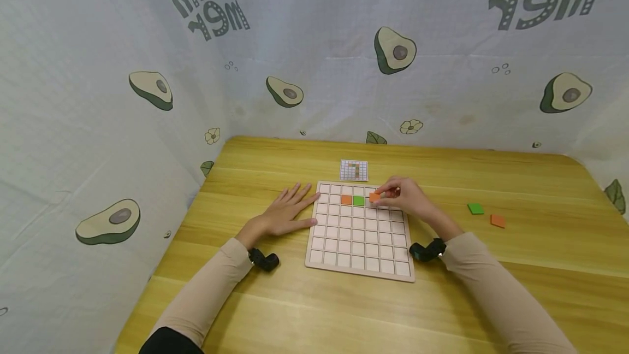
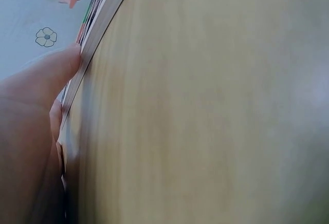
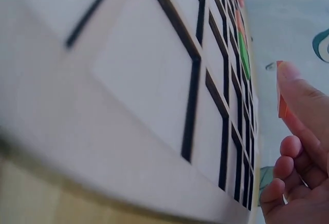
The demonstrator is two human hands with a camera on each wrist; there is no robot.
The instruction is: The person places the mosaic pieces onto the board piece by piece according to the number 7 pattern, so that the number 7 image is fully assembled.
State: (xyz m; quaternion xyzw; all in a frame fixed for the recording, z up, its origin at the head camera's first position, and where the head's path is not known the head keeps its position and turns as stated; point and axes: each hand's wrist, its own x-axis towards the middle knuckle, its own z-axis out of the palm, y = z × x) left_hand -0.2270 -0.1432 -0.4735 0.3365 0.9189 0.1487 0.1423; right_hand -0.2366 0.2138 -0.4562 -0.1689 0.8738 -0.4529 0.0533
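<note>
A wooden grid board (image 1: 360, 276) with square cells lies on the table. One orange tile (image 1: 346, 200) and one green tile (image 1: 358, 201) sit side by side in its second row. Just right of the green tile, my right hand (image 1: 405, 195) pinches another orange tile (image 1: 374, 197) between thumb and fingers; in the right wrist view this tile (image 3: 281, 90) is held apart from the board. My left hand (image 1: 287, 212) lies flat with fingers spread at the board's left edge, its thumb (image 2: 67, 62) touching the side.
Behind the board lies a small printed pattern card (image 1: 354, 170). To the right, a loose green tile (image 1: 475, 209) and a loose orange tile (image 1: 498, 221) rest on the wooden table (image 1: 540, 255). A white curtain (image 1: 324, 42) with avocado prints hangs around the table.
</note>
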